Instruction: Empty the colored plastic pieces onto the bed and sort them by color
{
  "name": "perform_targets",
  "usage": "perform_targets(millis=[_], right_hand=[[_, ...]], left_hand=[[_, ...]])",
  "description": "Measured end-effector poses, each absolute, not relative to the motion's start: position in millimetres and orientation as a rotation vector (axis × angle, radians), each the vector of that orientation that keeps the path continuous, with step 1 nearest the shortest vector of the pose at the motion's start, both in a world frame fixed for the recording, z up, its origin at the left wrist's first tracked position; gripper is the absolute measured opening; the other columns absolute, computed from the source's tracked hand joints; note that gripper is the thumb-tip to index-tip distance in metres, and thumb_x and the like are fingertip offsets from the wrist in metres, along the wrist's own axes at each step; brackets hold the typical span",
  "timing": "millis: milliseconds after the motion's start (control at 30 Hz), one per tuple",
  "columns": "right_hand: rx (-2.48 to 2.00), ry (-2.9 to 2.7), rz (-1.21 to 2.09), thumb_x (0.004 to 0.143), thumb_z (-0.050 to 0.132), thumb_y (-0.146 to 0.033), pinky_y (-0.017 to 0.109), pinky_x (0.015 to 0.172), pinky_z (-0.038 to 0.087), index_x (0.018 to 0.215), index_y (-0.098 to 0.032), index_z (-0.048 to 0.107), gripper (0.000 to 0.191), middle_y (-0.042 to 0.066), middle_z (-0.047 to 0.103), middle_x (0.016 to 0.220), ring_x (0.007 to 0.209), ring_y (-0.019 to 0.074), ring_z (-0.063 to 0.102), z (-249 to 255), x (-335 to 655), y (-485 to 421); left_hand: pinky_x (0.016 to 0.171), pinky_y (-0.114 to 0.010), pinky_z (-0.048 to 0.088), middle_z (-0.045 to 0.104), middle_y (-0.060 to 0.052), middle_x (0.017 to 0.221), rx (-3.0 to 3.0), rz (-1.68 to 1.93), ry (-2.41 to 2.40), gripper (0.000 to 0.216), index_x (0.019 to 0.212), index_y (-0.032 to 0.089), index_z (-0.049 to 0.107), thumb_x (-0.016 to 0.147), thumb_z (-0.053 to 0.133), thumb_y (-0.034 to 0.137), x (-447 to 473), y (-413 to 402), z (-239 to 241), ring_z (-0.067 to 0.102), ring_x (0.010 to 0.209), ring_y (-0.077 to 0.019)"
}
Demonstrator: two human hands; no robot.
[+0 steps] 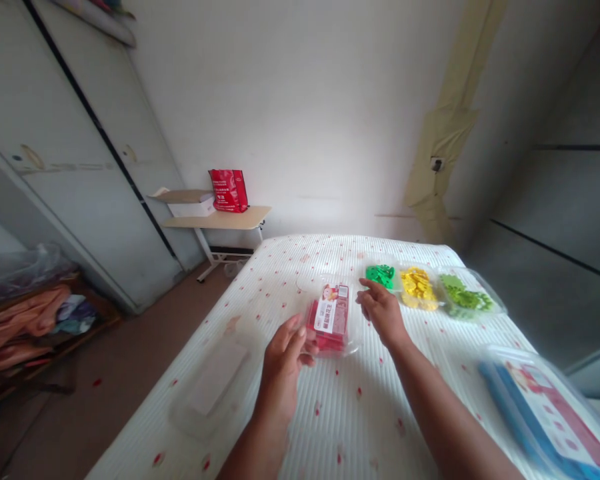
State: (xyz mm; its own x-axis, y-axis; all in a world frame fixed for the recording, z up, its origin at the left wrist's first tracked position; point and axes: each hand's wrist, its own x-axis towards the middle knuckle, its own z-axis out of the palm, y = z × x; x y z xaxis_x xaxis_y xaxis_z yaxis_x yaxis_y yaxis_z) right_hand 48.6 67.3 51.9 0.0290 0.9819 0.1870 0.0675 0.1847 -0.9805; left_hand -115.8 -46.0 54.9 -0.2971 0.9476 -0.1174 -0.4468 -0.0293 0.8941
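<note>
A clear plastic box [310, 340] of red pieces with a white and red label [333, 310] lies on the bed in front of me. My left hand [285, 347] is at the box's near left edge, fingers loosely curved and apart; whether the fingertips touch the plastic I cannot tell. To the right of the box is my right hand [383, 312], its index finger stretched out and the others bent, with nothing in it. Just beyond that hand sits a clear tub of green pieces [380, 275]. Beside it stand a tub of yellow pieces [418, 285] and one of light green pieces [465, 295].
A clear lid or tray with a pale label [217, 377] lies on the left. A large blue box with a label [545, 413] is at the right edge. Behind the bed, a small table [253, 217] bears a red bag [229, 191] and a white box [193, 208].
</note>
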Motion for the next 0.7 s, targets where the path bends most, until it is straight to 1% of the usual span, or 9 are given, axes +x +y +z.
perform_targets(millis=[67,133,233,333,433,567,700], right_hand=[[-1.196,-1.371,1.033,0.07,0.053,-0.035,0.023,0.043,0.034,0.109,-0.01,0.056,0.046,-0.003,0.054,0.058,0.045,0.0096,0.043,45.3,46.4,75.4],[-1.251,-1.482,0.976,0.072,0.05,-0.033,0.024,0.047,0.036,0.109,-0.01,0.058,0.044,-0.002,0.055,0.059,0.046,0.0105,0.045,38.0,43.6,81.0],[-1.327,-1.671,0.768,0.075,0.045,-0.029,0.026,0.056,0.039,0.109,-0.011,0.06,0.041,-0.002,0.056,0.057,0.051,0.0128,0.049,29.4,40.7,86.2],[-1.413,-1.823,0.611,0.078,0.042,-0.026,0.026,0.061,0.039,0.109,-0.014,0.062,0.039,-0.001,0.057,0.058,0.057,0.0147,0.053,26.4,39.9,91.0],[-1.525,-1.926,0.526,0.079,0.042,-0.024,0.026,0.062,0.038,0.109,-0.017,0.062,0.037,0.002,0.063,0.069,0.063,0.0161,0.056,26.9,38.8,96.6],[-1.631,-1.944,0.497,0.079,0.043,-0.024,0.026,0.062,0.037,0.109,-0.02,0.062,0.036,0.005,0.068,0.08,0.071,0.0178,0.06,25.0,36.5,101.6],[-1.636,-1.898,0.548,0.078,0.044,-0.023,0.025,0.062,0.038,0.107,-0.02,0.062,0.035,0.004,0.067,0.078,0.072,0.0178,0.06,19.9,36.1,102.4]], left_hand=[[0.044,-0.019,0.035,0.058,0.002,0.062,0.76,1.569,1.252,0.055,0.114,0.012,0.056,0.068,0.069,0.038,-128.8,-36.9,50.5,0.05,0.049,-0.0079],[0.04,-0.019,0.03,0.05,0.007,0.054,0.878,1.494,1.372,0.054,0.112,0.011,0.056,0.066,0.068,0.037,-139.2,-27.2,43.4,0.043,0.043,-0.0068],[0.041,-0.019,0.031,0.046,0.009,0.052,1.058,1.381,1.555,0.055,0.116,0.013,0.055,0.066,0.064,0.036,-146.7,-16.1,29.6,0.041,0.041,-0.0074],[0.048,-0.02,0.035,0.046,0.008,0.051,1.235,1.284,1.772,0.052,0.118,0.017,0.055,0.068,0.06,0.032,-146.8,-11.3,19.9,0.045,0.046,-0.0091],[0.054,-0.021,0.035,0.05,0.007,0.055,1.392,1.148,1.963,0.051,0.121,0.021,0.054,0.071,0.055,0.029,-145.1,-10.3,20.6,0.05,0.053,-0.011],[0.056,-0.022,0.033,0.056,0.005,0.061,1.469,0.948,2.1,0.054,0.125,0.024,0.051,0.072,0.054,0.031,-147.0,-8.9,28.9,0.054,0.059,-0.0132],[0.056,-0.022,0.033,0.057,0.005,0.062,1.471,0.871,2.103,0.058,0.128,0.024,0.049,0.07,0.055,0.034,-155.6,-4.8,26.7,0.055,0.061,-0.0143]])
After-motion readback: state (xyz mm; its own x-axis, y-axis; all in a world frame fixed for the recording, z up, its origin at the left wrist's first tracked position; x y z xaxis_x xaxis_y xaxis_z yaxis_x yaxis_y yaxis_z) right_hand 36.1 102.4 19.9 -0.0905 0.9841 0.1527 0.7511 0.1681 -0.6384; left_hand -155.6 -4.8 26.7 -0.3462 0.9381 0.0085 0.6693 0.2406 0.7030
